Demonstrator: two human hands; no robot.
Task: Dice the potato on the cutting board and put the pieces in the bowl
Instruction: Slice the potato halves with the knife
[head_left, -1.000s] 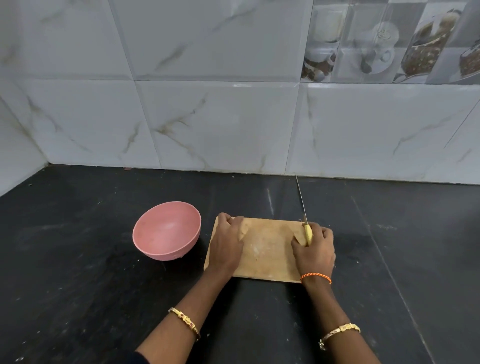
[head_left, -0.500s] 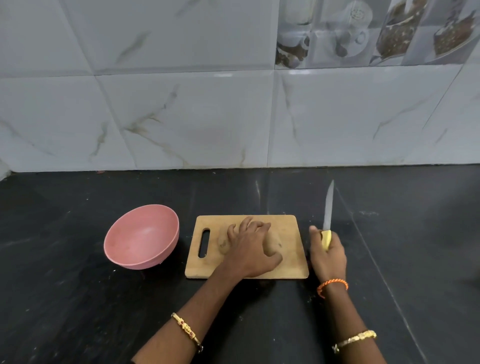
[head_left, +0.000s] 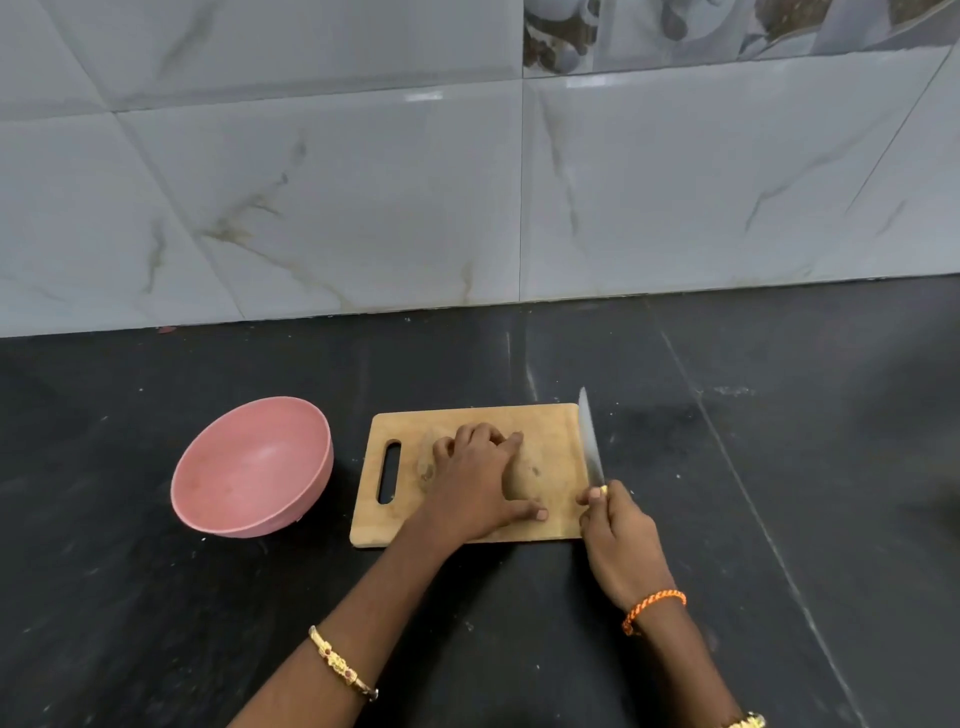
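On the black stone tabletop (head_left: 156, 597), a rectangular wooden cutting board (head_left: 556, 519) lies just right of a round pink plastic bowl (head_left: 252, 467). The whole brown potato (head_left: 527, 475) sits on the board's middle, the left hand (head_left: 475, 483) curled over it, thumb touching the board. The right hand (head_left: 621, 543) closes its grip round the yellow handle of a steel-bladed knife (head_left: 589, 441), whose blade runs along the board's right edge, point toward the marbled grey wall tiles (head_left: 311, 182).

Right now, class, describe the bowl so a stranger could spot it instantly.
Start at the black counter below the tiled wall. Left of the wooden cutting board sits the bowl, apart from it. It is the only round, pink thing there.
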